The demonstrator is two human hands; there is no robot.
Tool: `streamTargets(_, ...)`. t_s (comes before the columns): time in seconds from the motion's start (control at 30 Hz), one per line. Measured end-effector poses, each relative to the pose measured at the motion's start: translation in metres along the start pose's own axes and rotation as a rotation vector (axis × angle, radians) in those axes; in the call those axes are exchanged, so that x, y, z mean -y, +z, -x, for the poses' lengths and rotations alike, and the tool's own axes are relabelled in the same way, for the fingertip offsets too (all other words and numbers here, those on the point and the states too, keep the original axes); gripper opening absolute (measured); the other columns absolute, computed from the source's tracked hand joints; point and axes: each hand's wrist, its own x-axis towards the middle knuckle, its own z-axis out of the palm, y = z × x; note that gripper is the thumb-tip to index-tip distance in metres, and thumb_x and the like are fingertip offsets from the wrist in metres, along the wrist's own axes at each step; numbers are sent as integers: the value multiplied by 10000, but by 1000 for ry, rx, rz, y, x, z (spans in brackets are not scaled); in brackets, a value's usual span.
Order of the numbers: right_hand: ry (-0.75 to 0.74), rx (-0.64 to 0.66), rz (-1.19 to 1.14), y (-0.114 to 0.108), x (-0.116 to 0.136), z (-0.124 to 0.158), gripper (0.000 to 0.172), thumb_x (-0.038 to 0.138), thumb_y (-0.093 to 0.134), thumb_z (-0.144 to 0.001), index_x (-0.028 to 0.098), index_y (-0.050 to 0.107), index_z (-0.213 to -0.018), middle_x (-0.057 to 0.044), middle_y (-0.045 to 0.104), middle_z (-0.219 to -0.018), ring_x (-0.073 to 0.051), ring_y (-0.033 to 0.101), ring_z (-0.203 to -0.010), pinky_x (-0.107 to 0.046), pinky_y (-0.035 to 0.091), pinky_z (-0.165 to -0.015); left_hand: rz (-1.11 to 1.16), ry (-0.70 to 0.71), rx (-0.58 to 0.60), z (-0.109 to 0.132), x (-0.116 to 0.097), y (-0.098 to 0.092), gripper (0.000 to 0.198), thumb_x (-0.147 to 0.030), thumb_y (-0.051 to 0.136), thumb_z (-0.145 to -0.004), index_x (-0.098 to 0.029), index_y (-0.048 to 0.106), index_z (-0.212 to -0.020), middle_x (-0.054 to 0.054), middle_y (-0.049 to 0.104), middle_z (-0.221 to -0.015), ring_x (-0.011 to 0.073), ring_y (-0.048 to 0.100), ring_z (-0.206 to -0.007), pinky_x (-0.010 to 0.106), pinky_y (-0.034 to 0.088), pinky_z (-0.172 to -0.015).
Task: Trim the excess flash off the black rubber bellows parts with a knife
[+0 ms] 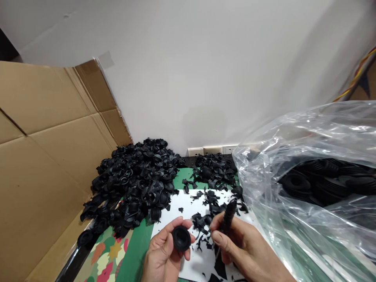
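My left hand (164,248) grips a round black rubber part (181,238), its hollow opening turned up toward me. Just to the right, my right hand (242,243) is closed around a pen-like tool with a dark handle (230,213); a thin metal tip points down below the fingers. The two hands are apart, both above a white sheet (173,207) strewn with black rubber scraps (202,221). What the lower fingers of my right hand touch is hidden.
A large heap of black ribbed rubber parts (141,176) lies left, beside a cardboard panel (55,145). Behind the sheet is a pile of scraps (216,168). At right, a clear plastic bag (264,172) holds more black parts (326,180). Wall sockets (195,151) sit at the back.
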Motion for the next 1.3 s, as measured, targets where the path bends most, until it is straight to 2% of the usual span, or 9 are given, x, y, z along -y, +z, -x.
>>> streamTargets(0.1, 2, 19, -243, 0, 3, 1, 323, 485, 628, -724, 165, 619, -757, 12, 546, -576, -127, 523, -483, -250, 433, -470, 0, -8, -20, 0, 0, -1, 264, -208, 737, -668, -130, 737, -920, 154, 730, -958, 224, 663, -726, 236, 477, -534)
streamTargets(0.23, -37, -68, -476, 6, 11, 5, 264, 408, 775, -590, 186, 701, -712, -18, 584, -783, -135, 591, -555, -271, 491, -540, 2, -35, -49, 0, 0, 0, 252, -202, 746, -659, -129, 742, -900, 152, 735, -950, 218, 674, -696, 220, 482, -498)
streamTargets(0.37, -180, -142, -357, 16, 8, 7, 195, 355, 780, -605, 215, 729, -730, -36, 630, -730, -186, 614, -647, -288, 519, -589, -8, -70, -55, 1, 1, 5, 245, -202, 751, -654, -122, 745, -886, 150, 746, -906, 203, 676, -654, 216, 485, -495)
streamTargets(0.5, -387, -214, -215, 22, -7, 5, 86, 269, 734, -682, 244, 718, -763, -20, 646, -696, -166, 608, -623, -248, 510, -572, -29, -86, -32, 1, 4, 10, 262, -235, 764, -637, -112, 748, -869, 148, 749, -865, 197, 665, -633, 214, 477, -472)
streamTargets(0.57, -457, -199, -136, 24, -13, 4, 72, 254, 702, -718, 232, 703, -787, -30, 653, -718, -164, 610, -617, -246, 509, -567, -36, -109, -39, 1, 6, 11, 271, -242, 774, -624, -115, 749, -863, 142, 748, -867, 184, 656, -614, 217, 479, -478)
streamTargets(0.83, -544, -205, 30, 24, -13, 1, 76, 257, 645, -763, 185, 667, -752, -34, 632, -677, -148, 608, -576, -222, 482, -515, -64, -142, -85, 1, 11, 13, 287, -256, 796, -589, -111, 755, -834, 81, 723, -728, 108, 575, -496, 204, 453, -475)
streamTargets(1.0, -475, -154, 23, 22, -12, 1, 91, 266, 663, -744, 177, 669, -761, -35, 648, -674, -163, 626, -614, -238, 497, -562, -93, -142, -101, 1, 9, 13, 294, -269, 789, -600, -110, 753, -845, 106, 728, -781, 123, 587, -539, 203, 437, -483)
streamTargets(1.17, -268, -102, -95, 20, -6, 4, 120, 298, 675, -725, 179, 661, -738, -17, 642, -680, -142, 598, -562, -227, 489, -515, -108, -123, -72, 1, 10, 11, 297, -285, 769, -626, -110, 749, -865, 127, 739, -793, 154, 610, -609, 206, 433, -499)
streamTargets(1.3, -138, -145, -248, 16, 1, 5, 172, 339, 686, -711, 181, 636, -757, -9, 637, -677, -123, 552, -513, -226, 458, -476, -118, -104, -62, 1, 10, 11, 286, -279, 758, -643, -118, 746, -879, 148, 741, -874, 175, 636, -638, 204, 427, -472)
